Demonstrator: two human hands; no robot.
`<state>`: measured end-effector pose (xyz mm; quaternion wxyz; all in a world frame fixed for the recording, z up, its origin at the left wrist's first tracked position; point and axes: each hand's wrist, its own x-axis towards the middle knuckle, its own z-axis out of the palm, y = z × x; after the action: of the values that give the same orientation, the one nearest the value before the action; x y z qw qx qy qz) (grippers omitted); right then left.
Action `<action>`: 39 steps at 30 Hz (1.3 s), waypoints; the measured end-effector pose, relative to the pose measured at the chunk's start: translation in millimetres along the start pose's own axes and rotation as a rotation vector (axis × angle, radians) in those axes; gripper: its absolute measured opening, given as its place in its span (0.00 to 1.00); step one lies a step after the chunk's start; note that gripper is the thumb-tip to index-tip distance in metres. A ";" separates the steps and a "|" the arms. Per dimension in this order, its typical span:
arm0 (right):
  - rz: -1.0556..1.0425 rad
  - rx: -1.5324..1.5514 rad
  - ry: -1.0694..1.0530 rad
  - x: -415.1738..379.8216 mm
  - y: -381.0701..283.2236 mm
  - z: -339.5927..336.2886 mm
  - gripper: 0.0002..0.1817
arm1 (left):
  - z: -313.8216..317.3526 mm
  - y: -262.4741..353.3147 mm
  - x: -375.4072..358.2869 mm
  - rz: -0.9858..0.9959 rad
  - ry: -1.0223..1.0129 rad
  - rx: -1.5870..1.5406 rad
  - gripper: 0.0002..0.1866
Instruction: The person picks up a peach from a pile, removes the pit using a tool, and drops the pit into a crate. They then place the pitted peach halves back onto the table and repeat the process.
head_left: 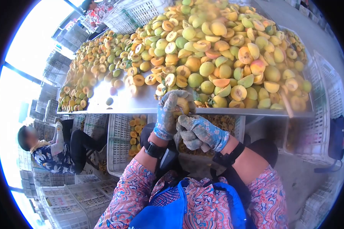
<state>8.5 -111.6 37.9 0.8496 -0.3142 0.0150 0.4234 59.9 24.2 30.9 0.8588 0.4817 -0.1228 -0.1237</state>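
My left hand (167, 114), in a soiled blue patterned glove, is wrapped around an apricot (182, 106) just over the table's near edge. My right hand (202, 132), gloved the same way, is curled closed with its thumb and forefinger right at the fruit's lower side. Something thin shows between them and the fruit, but I cannot make out what it is. Beyond both hands, a large heap of whole and halved apricots (206, 68) covers much of the metal table (120, 101).
Below the table edge stand a white crate (114, 147) of apricot halves and another container of small brown pieces (221, 123). A wooden stick (286, 102) leans at the heap's right. White crates (323, 114) stand at right. A seated person (53, 152) is at left, another person (97, 13) at far left.
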 end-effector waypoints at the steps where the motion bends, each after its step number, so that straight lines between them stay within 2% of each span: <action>1: -0.031 -0.039 0.039 0.3 1.8 -0.8 0.17 | 3.0 -0.9 1.0 -0.013 0.017 -0.014 0.22; 3: -0.062 -0.076 0.080 -1.0 2.2 -1.4 0.17 | 10.2 -2.2 2.7 -0.054 0.080 -0.010 0.22; 5: -0.159 -0.292 0.199 -3.8 -1.2 -1.3 0.17 | 16.8 -3.7 6.6 -0.096 0.143 -0.006 0.22; 8: -0.233 -0.427 0.249 -8.3 1.6 -9.8 0.16 | 23.9 -5.1 15.2 -0.207 0.222 -0.041 0.21; 10: -0.309 -0.530 0.285 -9.5 1.9 -17.2 0.16 | 29.6 -4.0 19.7 -0.307 0.287 -0.230 0.19; 12: -0.386 -0.629 0.324 -20.6 -1.1 -23.2 0.17 | 24.3 -10.7 27.5 -0.306 0.259 -0.279 0.18; 14: -0.140 -0.853 0.290 -46.6 -17.8 -17.4 0.22 | 19.6 -10.1 31.8 -0.223 0.183 -0.044 0.21; 15: 0.091 -1.284 0.250 -58.1 -43.0 -0.5 0.27 | 19.8 -3.3 32.2 -0.154 0.228 0.031 0.21; 16: 0.090 -1.291 0.241 -55.2 -34.7 -15.1 0.27 | 10.5 1.4 31.2 -0.146 0.234 0.032 0.21; 18: 0.156 -1.754 0.320 -45.8 -6.8 -56.7 0.29 | -20.6 18.1 26.0 -0.059 0.208 0.251 0.19; 20: 0.171 -1.747 0.336 -48.2 -6.4 -49.5 0.28 | -53.0 49.3 1.2 -0.103 0.212 0.369 0.19; 22: 0.196 -1.737 0.353 -50.7 -8.2 -41.1 0.27 | -109.0 76.3 -24.3 -0.211 0.266 0.681 0.19; 25: 0.036 -1.708 0.358 -46.1 -9.6 -34.4 0.26 | -146.1 122.3 -46.2 -0.277 0.046 1.819 0.17; 26: 0.037 -1.707 0.341 -39.9 -7.9 -33.3 0.26 | -168.2 125.0 -40.9 -0.185 0.028 2.075 0.17; 28: -0.010 -1.739 0.317 -26.8 -6.2 -31.3 0.26 | -198.5 125.2 -20.6 -0.219 0.333 1.714 0.11; 30: -0.067 -1.754 0.285 -14.2 -5.0 -31.8 0.27 | -225.5 116.5 13.4 -0.078 0.384 1.852 0.17; 31: -0.090 -1.726 0.281 -7.5 -2.9 -32.6 0.27 | -228.7 111.8 29.8 -0.071 0.383 1.847 0.17; 32: -0.110 -1.699 0.276 -3.3 -3.7 -27.9 0.28 | -229.9 103.2 45.0 -0.054 0.421 1.800 0.21; 33: 0.014 -1.676 0.265 -1.0 -9.4 -21.3 0.27 | -231.4 96.1 59.6 -0.041 0.458 1.753 0.26; 34: 0.019 -1.677 0.271 2.5 -10.8 -19.1 0.27 | -272.9 79.8 76.5 0.101 0.322 1.851 0.34; 36: -0.049 -1.642 0.304 5.4 -10.9 -19.7 0.27 | -267.7 68.6 90.2 0.011 0.310 1.663 0.40; 37: -0.184 -1.604 0.294 10.3 -5.2 -30.1 0.27 | -245.7 72.3 91.5 -0.120 0.320 1.715 0.42; 38: -0.180 -1.598 0.296 10.9 -6.0 -28.1 0.27 | -239.1 71.5 90.2 -0.127 0.315 1.716 0.42; 39: -0.177 -1.544 0.350 12.6 -9.2 -22.9 0.27 | -232.4 71.3 86.4 -0.213 0.290 1.621 0.39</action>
<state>28.8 -119.3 20.7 0.4074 -0.8761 -0.1746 0.1895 224.5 216.9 -17.6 0.2366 0.9714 -0.0157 -0.0143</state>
